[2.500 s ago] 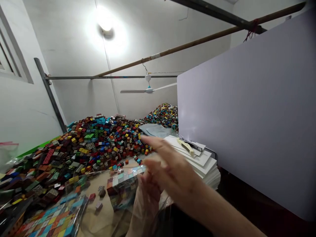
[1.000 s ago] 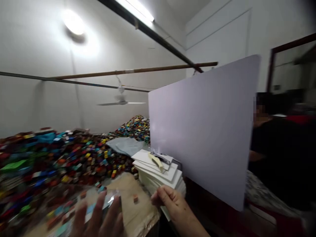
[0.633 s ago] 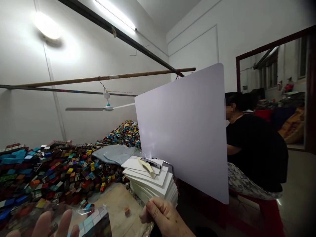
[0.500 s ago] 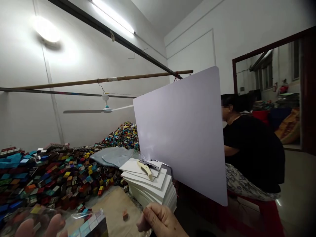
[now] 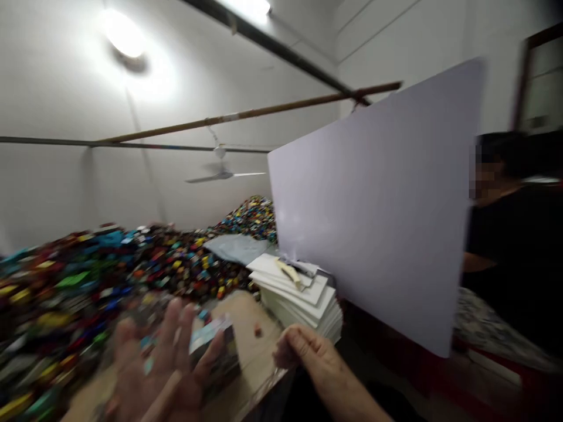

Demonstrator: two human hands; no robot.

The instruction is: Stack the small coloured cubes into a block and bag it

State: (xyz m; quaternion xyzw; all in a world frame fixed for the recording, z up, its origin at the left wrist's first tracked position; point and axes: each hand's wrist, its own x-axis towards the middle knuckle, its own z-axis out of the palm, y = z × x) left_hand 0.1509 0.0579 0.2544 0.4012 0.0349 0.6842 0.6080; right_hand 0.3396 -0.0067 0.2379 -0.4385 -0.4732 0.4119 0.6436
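My left hand is at the lower left, its fingers spread apart, blurred by motion. Behind its fingertips is a block of small cubes with pale blue and white tops and a dark side; whether the hand touches it I cannot tell. To the right, my right hand is closed with curled fingers near the table's front edge; anything inside it is hidden. A small orange-brown cube lies on the brown board between the block and my right hand.
A big heap of colourful small cubes covers the left and back. A stack of white boards carries a cream-handled stapler-like tool. A large white panel hangs at the right, with a seated person beyond it.
The view has swung left and down, shifting the scene rightward and up. My left hand has come further into view with fingers spread. My right hand stays closed.
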